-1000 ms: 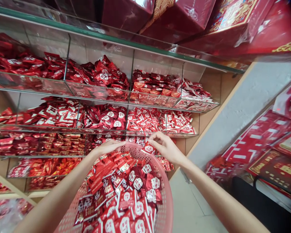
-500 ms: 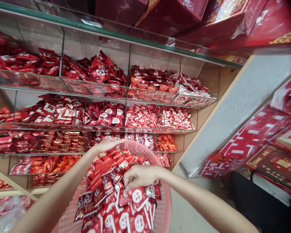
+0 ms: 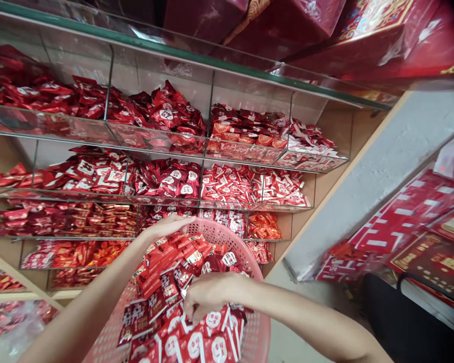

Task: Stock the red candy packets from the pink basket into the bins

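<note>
Pink plastic basket (image 3: pixel 263 340) is nearest, at 6 o'clock, loaded with small red packets (image 3: pixel 194 345), overlapping, white-labelled ones toward its near side. Right hand (image 3: pixel 204 297) is down inside, about basket centre, fingers curled against the packets; can't tell if one is pinched, the hand hides it. Left hand (image 3: pixel 170 226) is on the far rim, basket's 11 to 12 o'clock; grip hidden. Hands apart. Step in hand, my read: right works the pile, left steadies. Next move probably calls for a sure fingertip pinch and a level basket, else top packets may slide. Beyond, at 12: shelves (image 3: pixel 340 126) of more wrapped stock; orange packets (image 3: pixel 265 226) at basket's 1 o'clock. Higher up, at 1: red boxes (image 3: pixel 287 30).
</note>
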The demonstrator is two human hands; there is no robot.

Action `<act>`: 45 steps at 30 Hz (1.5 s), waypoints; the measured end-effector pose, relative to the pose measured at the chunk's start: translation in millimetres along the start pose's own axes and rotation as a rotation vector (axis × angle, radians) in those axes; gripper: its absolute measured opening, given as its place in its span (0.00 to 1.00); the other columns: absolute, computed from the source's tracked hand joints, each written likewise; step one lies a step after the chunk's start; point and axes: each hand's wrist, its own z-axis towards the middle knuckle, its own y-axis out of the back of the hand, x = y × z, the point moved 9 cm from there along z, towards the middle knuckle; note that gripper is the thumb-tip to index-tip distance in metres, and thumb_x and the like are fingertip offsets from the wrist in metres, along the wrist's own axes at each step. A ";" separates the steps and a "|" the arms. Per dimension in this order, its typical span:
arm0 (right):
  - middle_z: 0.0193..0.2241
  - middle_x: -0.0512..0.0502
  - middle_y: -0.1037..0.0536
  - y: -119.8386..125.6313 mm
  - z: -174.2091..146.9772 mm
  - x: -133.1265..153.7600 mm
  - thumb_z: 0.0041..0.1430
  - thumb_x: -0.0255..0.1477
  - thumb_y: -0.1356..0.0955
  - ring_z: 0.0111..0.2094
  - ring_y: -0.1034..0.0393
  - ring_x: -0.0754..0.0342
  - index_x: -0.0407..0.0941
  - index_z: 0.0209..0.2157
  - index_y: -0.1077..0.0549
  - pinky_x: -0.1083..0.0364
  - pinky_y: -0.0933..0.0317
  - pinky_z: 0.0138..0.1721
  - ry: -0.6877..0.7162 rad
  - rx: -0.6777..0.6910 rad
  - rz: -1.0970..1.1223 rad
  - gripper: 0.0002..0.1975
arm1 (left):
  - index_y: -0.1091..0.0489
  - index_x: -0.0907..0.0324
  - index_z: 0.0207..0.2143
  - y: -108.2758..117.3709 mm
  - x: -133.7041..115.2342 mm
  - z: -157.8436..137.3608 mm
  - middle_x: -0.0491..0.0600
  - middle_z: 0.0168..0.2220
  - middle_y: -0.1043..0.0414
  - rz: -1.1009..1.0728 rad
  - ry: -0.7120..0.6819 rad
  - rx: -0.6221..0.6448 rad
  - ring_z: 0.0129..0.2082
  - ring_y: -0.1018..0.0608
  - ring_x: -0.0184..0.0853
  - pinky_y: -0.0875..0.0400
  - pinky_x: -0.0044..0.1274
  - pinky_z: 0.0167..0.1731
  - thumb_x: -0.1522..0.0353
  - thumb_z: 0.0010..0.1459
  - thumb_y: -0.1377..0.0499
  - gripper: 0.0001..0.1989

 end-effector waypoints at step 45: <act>0.43 0.37 0.31 200.0 -133.7 -192.9 0.48 0.47 0.34 0.41 0.33 0.47 0.43 0.36 0.27 0.53 0.42 0.39 -0.925 -1.189 -0.087 0.22 | 0.36 0.61 0.18 1.4 6.7 8.8 0.45 0.21 0.36 -0.020 0.049 -0.012 0.22 0.36 0.30 0.46 0.21 0.26 0.46 0.52 0.55 0.28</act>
